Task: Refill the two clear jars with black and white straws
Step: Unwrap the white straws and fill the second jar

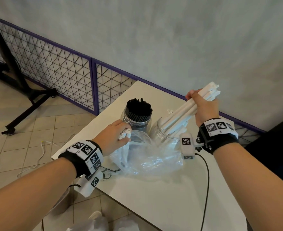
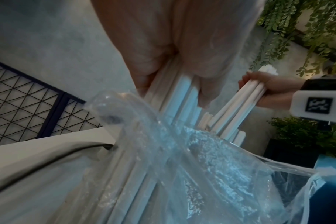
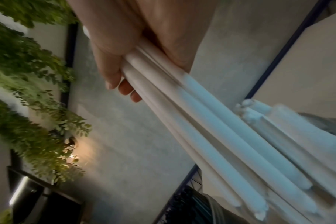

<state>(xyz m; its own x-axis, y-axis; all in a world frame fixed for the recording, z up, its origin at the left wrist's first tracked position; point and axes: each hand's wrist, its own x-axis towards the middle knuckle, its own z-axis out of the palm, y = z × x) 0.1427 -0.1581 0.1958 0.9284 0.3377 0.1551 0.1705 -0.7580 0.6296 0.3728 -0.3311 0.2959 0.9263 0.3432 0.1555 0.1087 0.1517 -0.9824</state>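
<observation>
Nearest me on the white worktop (image 1: pixel 154 197) lies one crumpled clear plastic bag (image 1: pixel 147 157), and my left hand (image 1: pixel 114 135) has its grip curled round a small bunch of white straws (image 1: pixel 125 139) standing in the bag's mouth (too bundled to count). Each of my two wrists wears a black band with square black-and-white coded markers; I can read no words on them. Just past the bag stand the two clear jars, side by side: the left jar (image 1: pixel 137 120) is packed with black straws (image 1: pixel 139 107), the right jar (image 1: pixel 164 130) holds white ones. My right hand (image 1: pixel 205 109) is clamped on a thick bundle of white straws (image 1: pixel 187 110) slanting down into that right jar. Beyond, a purple-framed wire fence (image 1: pixel 54 64) runs along the grey wall.
</observation>
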